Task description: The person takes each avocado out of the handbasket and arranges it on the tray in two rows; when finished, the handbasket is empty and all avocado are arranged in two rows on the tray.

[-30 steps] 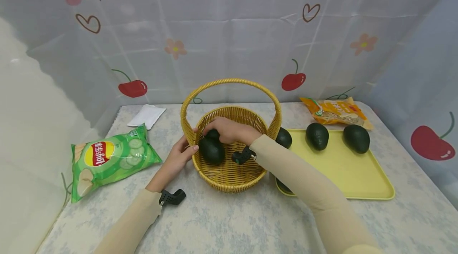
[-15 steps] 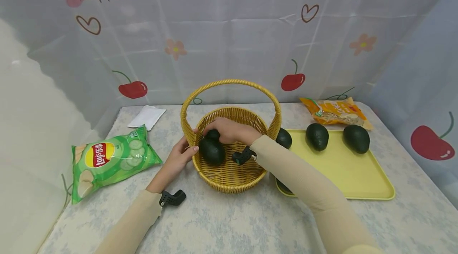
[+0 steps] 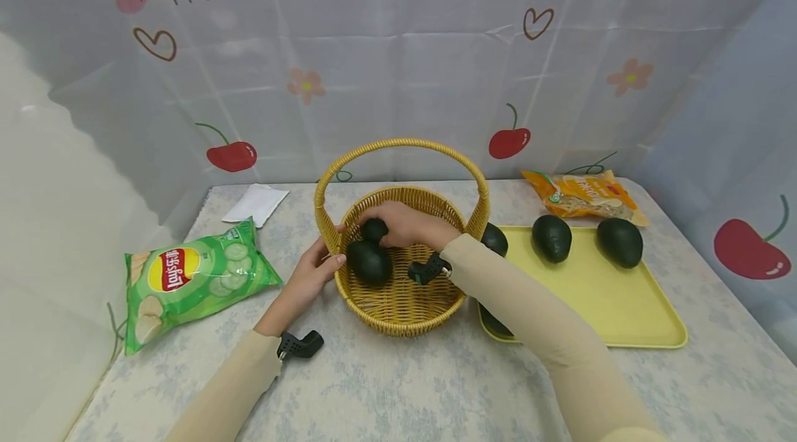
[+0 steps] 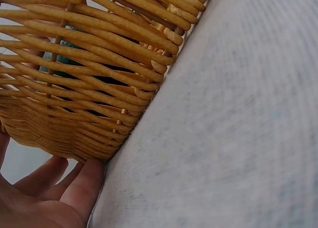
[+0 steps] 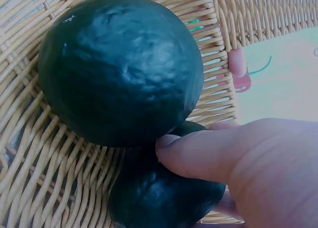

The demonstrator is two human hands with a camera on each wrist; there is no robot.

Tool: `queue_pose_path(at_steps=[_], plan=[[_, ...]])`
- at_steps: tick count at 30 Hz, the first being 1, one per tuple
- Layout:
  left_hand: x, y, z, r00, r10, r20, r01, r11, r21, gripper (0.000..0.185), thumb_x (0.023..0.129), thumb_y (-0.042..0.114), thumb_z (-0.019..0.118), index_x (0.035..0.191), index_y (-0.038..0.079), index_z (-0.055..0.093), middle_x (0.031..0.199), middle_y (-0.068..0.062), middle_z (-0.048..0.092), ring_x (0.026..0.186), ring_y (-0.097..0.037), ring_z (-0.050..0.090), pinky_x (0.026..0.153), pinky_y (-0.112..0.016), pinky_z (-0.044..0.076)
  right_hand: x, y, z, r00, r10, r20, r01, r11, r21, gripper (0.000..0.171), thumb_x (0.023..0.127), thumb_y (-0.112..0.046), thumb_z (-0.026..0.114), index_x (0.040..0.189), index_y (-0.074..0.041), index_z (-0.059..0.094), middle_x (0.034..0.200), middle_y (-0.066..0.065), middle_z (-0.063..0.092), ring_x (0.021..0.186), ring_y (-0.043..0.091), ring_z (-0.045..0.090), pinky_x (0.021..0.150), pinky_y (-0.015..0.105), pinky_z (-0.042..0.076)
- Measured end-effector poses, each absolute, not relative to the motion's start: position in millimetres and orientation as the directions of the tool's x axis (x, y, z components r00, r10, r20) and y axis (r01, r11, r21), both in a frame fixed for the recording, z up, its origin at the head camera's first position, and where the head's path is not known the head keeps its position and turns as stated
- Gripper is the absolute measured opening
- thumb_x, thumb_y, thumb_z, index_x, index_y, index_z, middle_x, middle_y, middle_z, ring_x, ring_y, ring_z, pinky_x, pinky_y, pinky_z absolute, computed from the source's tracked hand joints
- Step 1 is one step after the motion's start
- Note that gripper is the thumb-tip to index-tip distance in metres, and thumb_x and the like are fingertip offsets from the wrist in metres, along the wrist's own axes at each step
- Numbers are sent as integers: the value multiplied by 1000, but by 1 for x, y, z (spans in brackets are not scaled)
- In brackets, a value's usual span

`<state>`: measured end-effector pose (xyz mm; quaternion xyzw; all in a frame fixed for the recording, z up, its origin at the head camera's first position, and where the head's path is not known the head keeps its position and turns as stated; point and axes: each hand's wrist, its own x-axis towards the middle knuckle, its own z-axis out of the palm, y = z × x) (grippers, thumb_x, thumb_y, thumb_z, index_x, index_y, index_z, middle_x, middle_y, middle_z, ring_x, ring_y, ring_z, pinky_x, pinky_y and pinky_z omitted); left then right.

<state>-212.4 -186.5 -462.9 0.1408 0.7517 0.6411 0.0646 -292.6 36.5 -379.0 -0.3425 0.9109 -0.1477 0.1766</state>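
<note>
A yellow wicker basket (image 3: 405,326) with a tall arched handle stands mid-table. My left hand (image 3: 311,270) grips its left side, the thumb at the rim; in the left wrist view the fingers (image 4: 85,188) lie against the outer weave. Inside, a dark green avocado (image 3: 369,264) rests against the left wall. Just behind it, my right hand (image 3: 407,226) reaches in and holds a second avocado (image 3: 374,229). The right wrist view has the thumb (image 5: 198,153) on this avocado (image 5: 159,195), which overlaps the larger-looking one (image 5: 119,74). The other right fingers are mostly hidden.
A yellow tray (image 3: 598,304) to the right bears several avocados, including one (image 3: 552,238) at its back edge; the right sleeve covers part of it. Behind it lies an orange food bag (image 3: 585,196). Leftward are a green chip bag (image 3: 199,272) and a white packet (image 3: 255,203).
My right hand has shifted slightly right and up within the basket, and more of the held avocado shows. The left hand and basket stay where they were.
</note>
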Motion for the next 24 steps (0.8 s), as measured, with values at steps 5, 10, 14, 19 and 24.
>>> queue_pose_path(at_steps=[5, 10, 14, 19, 24], plan=[[-212, -186, -462, -951, 297, 80, 125, 133, 983, 59, 106, 21, 54, 161, 21, 32, 161, -20, 37, 139, -39, 46, 91, -26, 55, -294, 41, -380, -722, -657, -219, -530, 728, -435, 58, 97, -12, 70, 151, -21, 50, 153, 9, 51, 137, 29, 51, 106, 45, 48], [-212, -185, -462, -951, 299, 80, 125, 136, 983, 60, 106, 21, 54, 161, 20, 32, 162, -20, 37, 138, -39, 47, 91, -26, 55, -294, 45, -381, -743, -638, -204, -496, 729, -472, 58, 96, -14, 71, 150, -23, 51, 153, 9, 51, 134, 30, 53, 102, 44, 50], [-212, -185, -463, -950, 300, 84, 129, 134, 983, 60, 106, 20, 54, 161, 20, 31, 161, -21, 37, 138, -39, 47, 91, -25, 55, -293, 49, -381, -764, -615, -195, -463, 732, -500, 58, 96, -15, 71, 150, -22, 51, 152, 10, 52, 130, 30, 56, 99, 44, 52], [-212, -185, -463, -950, 300, 92, 132, 116, 984, 60, 106, 19, 54, 161, 20, 31, 162, -21, 37, 138, -39, 46, 90, -25, 55, -292, 57, -376, -796, -582, -169, -427, 736, -525, 57, 96, -17, 71, 149, -21, 52, 150, 11, 53, 124, 32, 59, 95, 44, 54], [-212, -186, -463, -951, 296, 94, 135, 122, 983, 60, 106, 19, 55, 161, 21, 32, 161, -21, 38, 136, -36, 49, 90, -24, 55, -288, 66, -369, -817, -559, -140, -415, 739, -530, 57, 96, -19, 71, 149, -21, 52, 152, 11, 51, 126, 33, 59, 96, 44, 54]])
